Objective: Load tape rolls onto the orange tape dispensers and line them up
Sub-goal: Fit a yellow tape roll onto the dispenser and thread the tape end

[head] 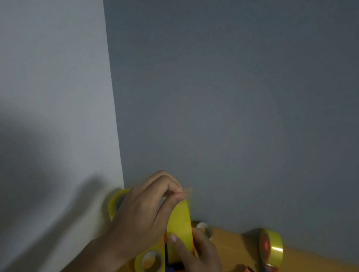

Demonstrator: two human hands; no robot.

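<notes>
Fingertips of the left hand (141,213) are pinching the loose end of tape (187,192) and lifting it up off the top of the yellow roll (180,225), while the right hand (199,255) is curling round the roll's lower side, thumb pressing on its face. That roll is standing on edge, apparently seated on an orange dispenser (175,270) just below the hands, so the free end is lying directly above the roll and nearer the left hand; feeding it forward over the dispenser's front looks like the coming move. Another loaded dispenser (269,250) is standing well apart to the right on the wooden table (307,266). Spare yellow rolls, one at the wall (115,202) and one (151,265) beside the wrist, are waiting. No containers are showing.
</notes>
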